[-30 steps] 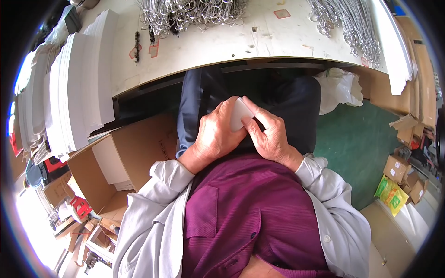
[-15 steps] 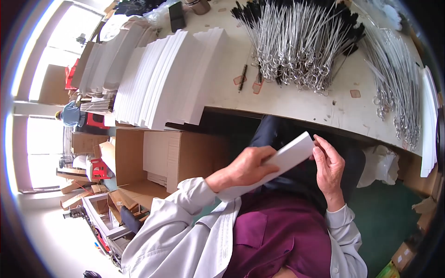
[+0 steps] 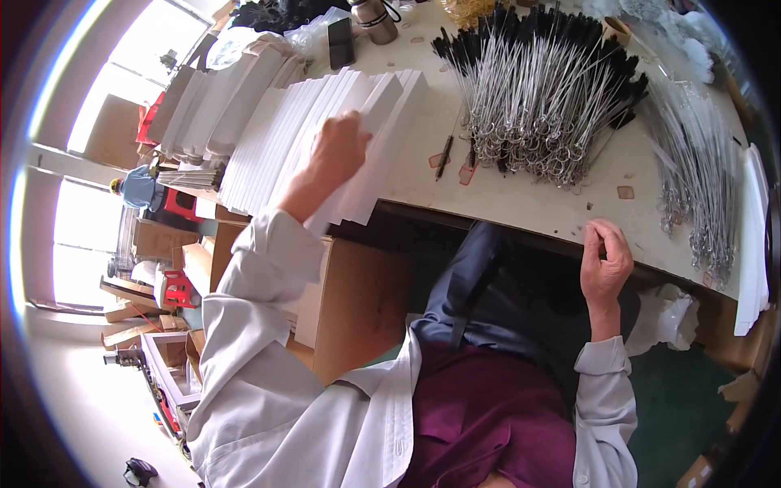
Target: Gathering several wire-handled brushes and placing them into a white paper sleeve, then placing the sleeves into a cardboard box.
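My left hand (image 3: 332,161) is closed around a long white box (image 3: 389,96), over a row of similar white boxes (image 3: 285,134) standing at the left of the table. Its fingers partly hide the box, and the box's lower end is blurred. By the table's front edge, my right hand (image 3: 608,259) has its fingers bent in toward the thumb, and no object shows in it. Beyond it lies a large heap of wire-handled brushes (image 3: 533,122) with ring ends and black bristles. Two small dark brushes (image 3: 444,156) rest apart from the heap.
More thin wire pieces (image 3: 695,183) and white flat pieces (image 3: 755,244) lie at the table's right. A phone (image 3: 341,42) and a metal flask (image 3: 374,20) stand at the back. Below the row is an open carton (image 3: 362,301). A person (image 3: 140,191) sits far left.
My left hand has carried the white box from my lap up and left to the row. My right hand has come away from the box's end, and its fingers have curled in.
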Demonstrator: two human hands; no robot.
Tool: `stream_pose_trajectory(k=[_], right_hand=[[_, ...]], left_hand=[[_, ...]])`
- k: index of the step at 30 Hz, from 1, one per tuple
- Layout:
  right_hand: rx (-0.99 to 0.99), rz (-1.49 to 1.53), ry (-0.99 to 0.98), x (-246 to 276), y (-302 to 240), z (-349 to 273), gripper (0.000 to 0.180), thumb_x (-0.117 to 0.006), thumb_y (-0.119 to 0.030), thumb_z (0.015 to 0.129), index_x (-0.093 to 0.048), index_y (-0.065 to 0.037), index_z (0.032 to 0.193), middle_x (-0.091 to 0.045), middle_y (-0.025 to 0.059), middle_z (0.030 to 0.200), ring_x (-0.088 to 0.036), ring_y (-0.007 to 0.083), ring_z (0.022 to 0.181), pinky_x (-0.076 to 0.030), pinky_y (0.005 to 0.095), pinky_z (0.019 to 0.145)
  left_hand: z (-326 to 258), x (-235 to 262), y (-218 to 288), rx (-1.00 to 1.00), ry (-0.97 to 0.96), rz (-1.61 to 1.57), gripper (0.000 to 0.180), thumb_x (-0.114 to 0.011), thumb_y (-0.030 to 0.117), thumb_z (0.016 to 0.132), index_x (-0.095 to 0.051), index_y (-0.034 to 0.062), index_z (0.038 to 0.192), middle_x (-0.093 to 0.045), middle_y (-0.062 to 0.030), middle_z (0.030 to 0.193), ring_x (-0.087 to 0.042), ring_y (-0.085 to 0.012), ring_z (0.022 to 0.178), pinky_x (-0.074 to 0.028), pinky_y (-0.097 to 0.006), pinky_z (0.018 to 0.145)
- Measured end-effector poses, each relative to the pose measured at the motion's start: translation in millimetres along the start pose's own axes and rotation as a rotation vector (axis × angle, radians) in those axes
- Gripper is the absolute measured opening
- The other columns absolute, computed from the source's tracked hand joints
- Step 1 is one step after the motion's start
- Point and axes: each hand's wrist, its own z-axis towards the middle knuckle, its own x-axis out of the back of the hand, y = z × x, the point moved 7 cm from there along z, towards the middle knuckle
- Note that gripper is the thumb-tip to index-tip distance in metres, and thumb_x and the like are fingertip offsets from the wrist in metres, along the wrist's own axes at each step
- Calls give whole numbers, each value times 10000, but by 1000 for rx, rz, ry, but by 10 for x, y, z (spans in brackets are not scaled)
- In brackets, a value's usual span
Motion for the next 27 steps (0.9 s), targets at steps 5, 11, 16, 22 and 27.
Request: stream_pose_trajectory(k=[5, 11, 16, 22, 27], right_hand=[[-7, 14, 3, -11, 19, -16, 41, -704, -33, 928, -723, -8, 954, -735, 108, 978, -646, 163, 691, -495, 258, 547], [47, -27, 38, 42, -33, 5, 37, -709, -26, 920, -719, -13, 953, -735, 114, 964, -661, 198, 712, -515, 279, 563], [116, -94, 67, 35, -79, 37, 26, -692, -79, 887, -700, -54, 883, -714, 130, 895, -700, 330, 801, -564, 411, 701], [-98, 229, 4, 147, -20, 23, 37, -712, -67, 886, -694, -34, 891, -716, 115, 883, -705, 268, 762, -567, 353, 668], [43, -120, 256, 1355, 172, 114, 81, -705, -66, 879, -689, -26, 946, -713, 128, 883, -700, 338, 766, -567, 393, 673]], left_hand=[[401, 2, -186, -7, -88, 203, 292, -740, 231, 892, -690, -41, 989, -720, -279, 981, -714, -443, 929, -558, -514, 856], [459, -208, -203, -72, -49, 565, 462, -785, 361, 858, -650, 30, 1150, -728, -166, 901, -734, -369, 898, -559, -493, 735], [193, -126, -475, -401, 340, 548, 447, -729, 422, 880, -624, 48, 1101, -649, -190, 1041, -635, -388, 970, -499, -534, 780], [-386, 110, 869, -323, 99, -129, 416, -736, 123, 906, -618, 6, 1287, -676, -202, 1086, -646, -375, 894, -523, -438, 832], [-504, -495, 1058, -226, 148, -427, 328, -714, 119, 933, -669, 10, 1238, -700, -147, 1023, -649, -272, 859, -530, -386, 827]])
